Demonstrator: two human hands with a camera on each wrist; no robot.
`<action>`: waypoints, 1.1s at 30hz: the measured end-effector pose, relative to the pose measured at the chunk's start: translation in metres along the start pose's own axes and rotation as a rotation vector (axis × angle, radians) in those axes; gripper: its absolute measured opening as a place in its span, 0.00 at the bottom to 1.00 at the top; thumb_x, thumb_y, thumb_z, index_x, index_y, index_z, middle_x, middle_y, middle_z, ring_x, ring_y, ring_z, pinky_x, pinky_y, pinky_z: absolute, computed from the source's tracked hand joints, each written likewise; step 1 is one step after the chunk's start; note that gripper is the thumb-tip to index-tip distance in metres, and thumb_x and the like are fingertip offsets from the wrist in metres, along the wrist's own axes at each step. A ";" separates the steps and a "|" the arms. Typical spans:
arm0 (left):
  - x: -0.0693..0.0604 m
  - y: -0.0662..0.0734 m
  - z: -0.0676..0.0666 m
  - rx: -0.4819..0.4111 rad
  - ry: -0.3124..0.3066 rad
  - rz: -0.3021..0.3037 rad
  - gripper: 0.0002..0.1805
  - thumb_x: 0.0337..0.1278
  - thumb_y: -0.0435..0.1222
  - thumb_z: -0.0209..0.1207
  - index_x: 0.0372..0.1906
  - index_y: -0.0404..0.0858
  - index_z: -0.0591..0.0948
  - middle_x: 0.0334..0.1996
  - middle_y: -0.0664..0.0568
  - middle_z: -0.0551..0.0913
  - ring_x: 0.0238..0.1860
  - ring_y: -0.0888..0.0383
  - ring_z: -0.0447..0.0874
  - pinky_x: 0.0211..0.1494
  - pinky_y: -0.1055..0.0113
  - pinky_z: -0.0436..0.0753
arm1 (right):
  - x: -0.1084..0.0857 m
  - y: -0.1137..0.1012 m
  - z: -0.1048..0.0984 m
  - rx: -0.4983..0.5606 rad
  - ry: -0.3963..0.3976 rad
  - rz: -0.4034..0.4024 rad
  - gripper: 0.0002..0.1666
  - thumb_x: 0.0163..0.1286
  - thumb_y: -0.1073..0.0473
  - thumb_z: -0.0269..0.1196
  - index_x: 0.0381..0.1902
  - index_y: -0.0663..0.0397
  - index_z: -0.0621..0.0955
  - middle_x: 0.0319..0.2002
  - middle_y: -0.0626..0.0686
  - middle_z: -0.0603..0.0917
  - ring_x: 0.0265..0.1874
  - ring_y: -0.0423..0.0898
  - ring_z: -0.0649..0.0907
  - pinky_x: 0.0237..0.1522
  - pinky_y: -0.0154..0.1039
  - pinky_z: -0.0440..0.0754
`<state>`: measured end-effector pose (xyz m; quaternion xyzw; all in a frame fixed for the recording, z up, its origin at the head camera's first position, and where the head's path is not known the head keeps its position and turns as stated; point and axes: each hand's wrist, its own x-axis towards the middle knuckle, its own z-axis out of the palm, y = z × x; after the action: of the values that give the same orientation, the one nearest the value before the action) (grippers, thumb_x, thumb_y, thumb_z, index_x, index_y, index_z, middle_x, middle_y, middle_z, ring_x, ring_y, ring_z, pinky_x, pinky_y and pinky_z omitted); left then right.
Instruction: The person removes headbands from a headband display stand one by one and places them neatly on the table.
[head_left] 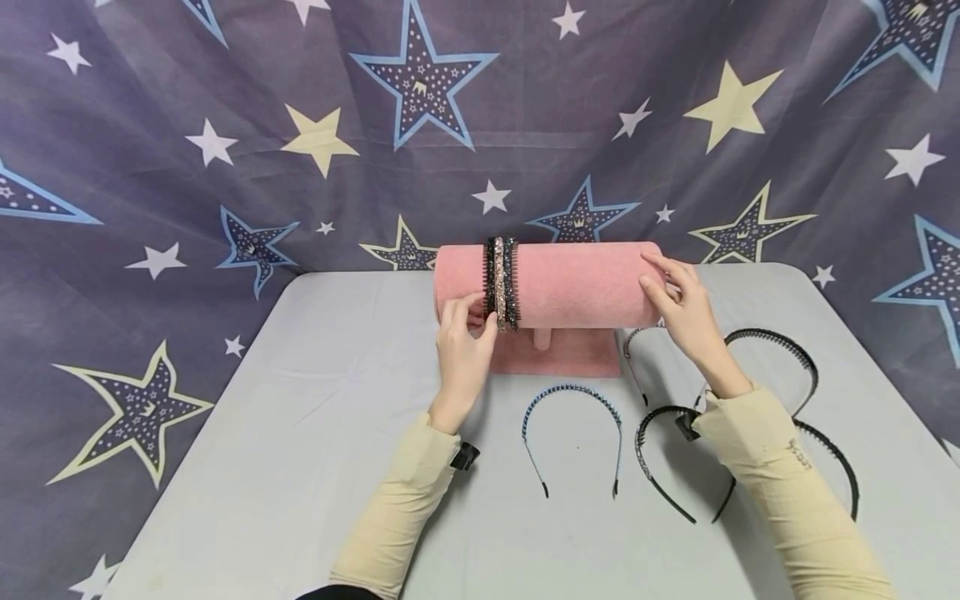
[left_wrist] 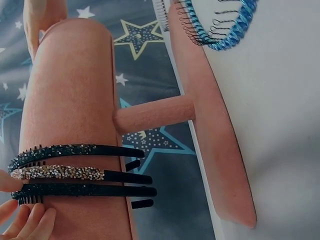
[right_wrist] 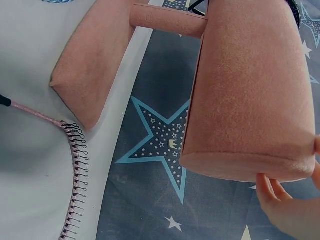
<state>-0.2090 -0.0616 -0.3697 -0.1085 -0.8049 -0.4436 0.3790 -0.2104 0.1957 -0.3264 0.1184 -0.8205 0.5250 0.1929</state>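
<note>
A pink padded roll (head_left: pixel 585 283) stands on a post above a flat pink base (head_left: pixel 555 358). Around its left part sit three headbands: a black glitter headband (left_wrist: pixel 85 190), a rose-and-silver glitter headband (left_wrist: pixel 60 173) and another black glitter headband (left_wrist: pixel 75 151). My left hand (head_left: pixel 461 350) pinches the leftmost black one at its front, with thumb and fingertips on either side of the band. At the roll's right end, my right hand (head_left: pixel 688 312) grips the edge, fingers over the top and round the end face (right_wrist: pixel 245 167).
On the grey table (head_left: pixel 300 433) lie a blue headband (head_left: pixel 572 387) in front of the base and a pink toothed headband (right_wrist: pixel 75 175) by its right corner. Several black headbands (head_left: pixel 783 337) lie to the right, partly under my right forearm. A star-patterned cloth (head_left: pixel 255 100) hangs behind.
</note>
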 end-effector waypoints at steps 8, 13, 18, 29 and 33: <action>0.000 -0.001 0.002 0.026 0.016 0.014 0.13 0.45 0.27 0.57 0.41 0.31 0.76 0.32 0.45 0.73 0.28 0.56 0.75 0.32 0.70 0.78 | 0.000 0.001 0.000 0.000 -0.004 0.007 0.23 0.66 0.62 0.51 0.58 0.65 0.68 0.51 0.61 0.64 0.49 0.47 0.69 0.50 0.27 0.71; 0.000 0.000 0.002 0.024 0.011 0.007 0.14 0.45 0.27 0.56 0.42 0.31 0.76 0.32 0.45 0.73 0.28 0.56 0.75 0.32 0.70 0.78 | 0.000 0.001 -0.001 -0.004 -0.005 0.008 0.23 0.66 0.62 0.51 0.58 0.65 0.68 0.51 0.62 0.64 0.50 0.48 0.69 0.50 0.27 0.71; -0.001 0.000 0.002 0.044 0.016 0.014 0.14 0.46 0.28 0.57 0.43 0.31 0.76 0.32 0.45 0.73 0.28 0.55 0.74 0.32 0.67 0.79 | 0.000 0.000 0.000 0.001 -0.004 0.005 0.23 0.66 0.62 0.51 0.58 0.65 0.68 0.50 0.62 0.65 0.50 0.50 0.69 0.45 0.22 0.70; -0.002 0.000 0.003 0.139 0.013 0.060 0.18 0.43 0.26 0.57 0.45 0.30 0.74 0.35 0.43 0.72 0.28 0.51 0.74 0.30 0.67 0.78 | 0.000 0.001 0.000 0.006 -0.008 0.004 0.23 0.66 0.62 0.51 0.58 0.65 0.68 0.51 0.62 0.65 0.51 0.52 0.69 0.45 0.22 0.70; -0.003 -0.001 0.004 0.148 0.008 0.062 0.19 0.43 0.26 0.59 0.46 0.30 0.74 0.37 0.43 0.72 0.29 0.49 0.73 0.31 0.65 0.78 | 0.001 0.001 0.000 0.008 -0.007 0.003 0.23 0.66 0.62 0.51 0.58 0.65 0.68 0.51 0.62 0.65 0.51 0.52 0.69 0.45 0.22 0.70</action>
<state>-0.2092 -0.0584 -0.3737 -0.1032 -0.8303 -0.3713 0.4026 -0.2115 0.1965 -0.3273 0.1197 -0.8193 0.5281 0.1885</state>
